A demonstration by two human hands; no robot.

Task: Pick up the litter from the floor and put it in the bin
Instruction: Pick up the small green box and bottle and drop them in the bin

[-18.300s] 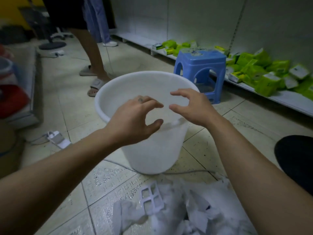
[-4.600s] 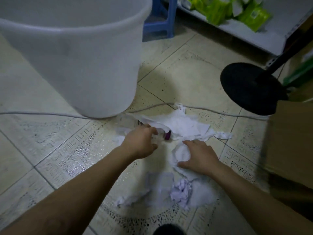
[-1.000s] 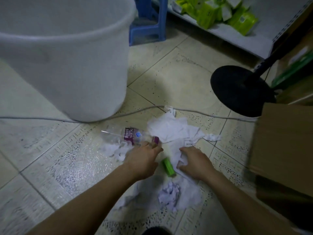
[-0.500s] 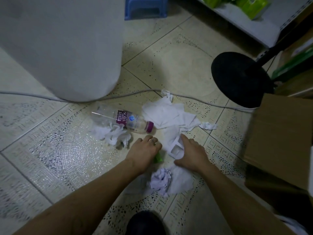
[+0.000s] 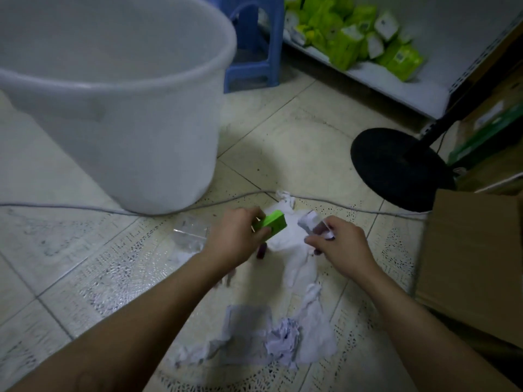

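Left hand (image 5: 237,239) clamps the light, rigid green box (image 5: 270,224), right hand (image 5: 342,241) pinches soft crumpled paper (image 5: 310,222); the rest on the floor (image 5: 85,264) needs bunching before the bin (image 5: 135,114).

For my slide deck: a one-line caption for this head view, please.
Left hand holds a green box, right hand grips white scraps, beside the white bin.
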